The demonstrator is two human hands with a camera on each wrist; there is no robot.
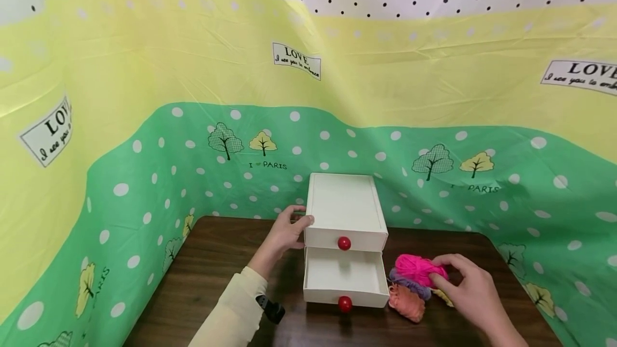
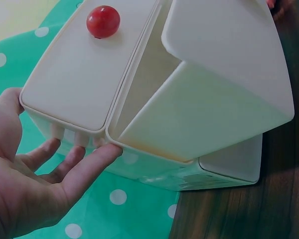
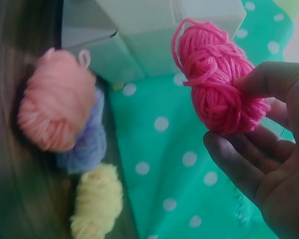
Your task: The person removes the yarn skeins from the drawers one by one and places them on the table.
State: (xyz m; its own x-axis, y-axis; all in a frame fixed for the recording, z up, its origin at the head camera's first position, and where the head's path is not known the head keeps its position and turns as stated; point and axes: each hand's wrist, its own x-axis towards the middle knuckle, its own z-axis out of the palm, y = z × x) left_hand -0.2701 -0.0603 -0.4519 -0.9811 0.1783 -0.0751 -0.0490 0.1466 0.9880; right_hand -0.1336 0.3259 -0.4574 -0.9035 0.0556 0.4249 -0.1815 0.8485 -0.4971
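A small white drawer cabinet (image 1: 344, 200) stands on the table, its top drawer with a round red knob (image 1: 344, 243) closed. Below it a white drawer (image 1: 346, 298) is pulled out, its bare inside floor showing. My left hand (image 1: 285, 230) rests against the cabinet's left side, fingers extended, thumb at the upper edge. With thumb and fingers my right hand (image 3: 274, 144) pinches a bright pink yarn skein (image 3: 217, 79), raised to the right of the cabinet. Beneath it lie an orange yarn skein (image 1: 407, 302), a purple yarn skein (image 3: 87, 144) and a yellow yarn skein (image 3: 97, 201).
A dark wooden table (image 1: 212, 277) carries everything. Behind it and along both sides hangs a green, yellow and white printed cloth (image 1: 332, 146), close to the cabinet's back. The pulled-out drawer juts toward the table's front. A black band (image 1: 271, 308) is on the left wrist.
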